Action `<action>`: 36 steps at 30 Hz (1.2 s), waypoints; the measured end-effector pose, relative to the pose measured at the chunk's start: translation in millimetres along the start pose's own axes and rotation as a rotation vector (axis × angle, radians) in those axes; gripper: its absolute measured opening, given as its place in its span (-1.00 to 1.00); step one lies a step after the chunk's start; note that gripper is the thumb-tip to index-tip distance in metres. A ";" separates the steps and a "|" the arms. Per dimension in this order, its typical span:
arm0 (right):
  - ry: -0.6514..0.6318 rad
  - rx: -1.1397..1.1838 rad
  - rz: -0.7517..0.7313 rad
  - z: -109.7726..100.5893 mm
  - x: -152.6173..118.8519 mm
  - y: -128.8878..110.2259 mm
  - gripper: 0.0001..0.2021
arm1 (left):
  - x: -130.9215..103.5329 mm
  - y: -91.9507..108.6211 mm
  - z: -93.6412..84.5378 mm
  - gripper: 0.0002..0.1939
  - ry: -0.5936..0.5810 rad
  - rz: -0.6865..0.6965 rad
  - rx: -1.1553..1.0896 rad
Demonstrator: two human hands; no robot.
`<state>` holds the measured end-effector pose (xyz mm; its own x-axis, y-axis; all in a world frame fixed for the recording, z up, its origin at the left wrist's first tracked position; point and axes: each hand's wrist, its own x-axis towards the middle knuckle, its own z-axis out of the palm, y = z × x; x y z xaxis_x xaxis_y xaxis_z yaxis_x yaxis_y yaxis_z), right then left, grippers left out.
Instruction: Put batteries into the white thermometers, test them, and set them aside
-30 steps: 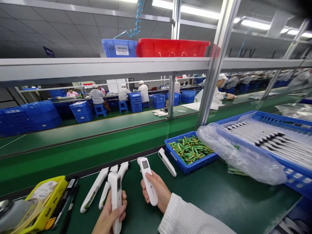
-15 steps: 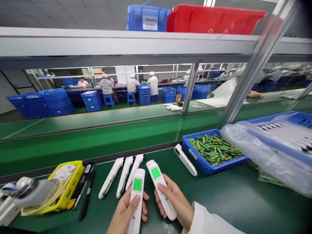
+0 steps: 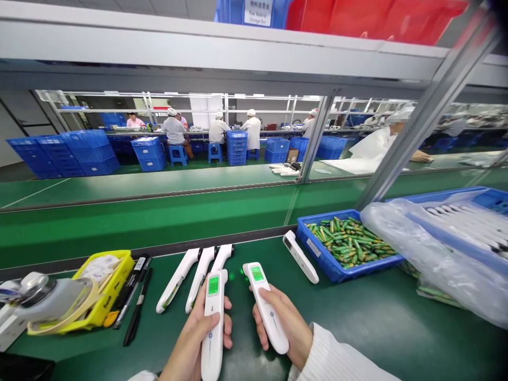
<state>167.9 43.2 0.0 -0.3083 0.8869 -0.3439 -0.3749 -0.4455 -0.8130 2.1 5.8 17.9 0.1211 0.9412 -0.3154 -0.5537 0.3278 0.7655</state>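
My left hand (image 3: pixel 198 328) is wrapped round a white infrared thermometer (image 3: pixel 214 338), its thumb lying on the front below a green lit screen with digits. A second white thermometer (image 3: pixel 273 328) is gripped in my right hand (image 3: pixel 288 323), its screen lit green with digits too. Both are held side by side above the green bench, screens facing me. Just beyond my left hand lie several white thermometers (image 3: pixel 178 280) in a row, one partly covered by the hand. Another white thermometer (image 3: pixel 301 257) rests on its own beyond my right hand.
A blue tray of green batteries (image 3: pixel 351 241) stands at the right, beside a plastic bag (image 3: pixel 432 264) and a larger blue crate (image 3: pixel 492 198). On the left are a yellow basket (image 3: pixel 103 304), black pens (image 3: pixel 137 312) and a metal-topped bottle (image 3: pixel 55 299). A person (image 3: pixel 383 140) sits across the partition.
Digits now show on both screens, which were plain green before. A small green glow appears near the right thermometer's head. My left hand has shifted slightly left, and the view has tilted down.
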 end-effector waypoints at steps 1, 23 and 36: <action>-0.016 0.002 -0.008 0.4 -0.5 0.5 -0.48 | 0.0 -0.5 0.3 -0.05 -0.001 -0.006 0.025; -0.486 -0.078 -0.209 3.8 -14.7 18.2 -0.46 | -10.5 -11.4 2.0 -0.04 -0.182 0.163 0.158; -0.449 -0.151 -0.217 5.0 -16.6 14.9 -0.47 | -18.2 -8.6 10.4 -0.02 -0.124 0.170 0.209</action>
<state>163.1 21.2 -4.1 -0.5950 0.8022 0.0483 -0.3514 -0.2056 -0.9134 13.2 -13.3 22.9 0.1477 0.9827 -0.1121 -0.3948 0.1625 0.9043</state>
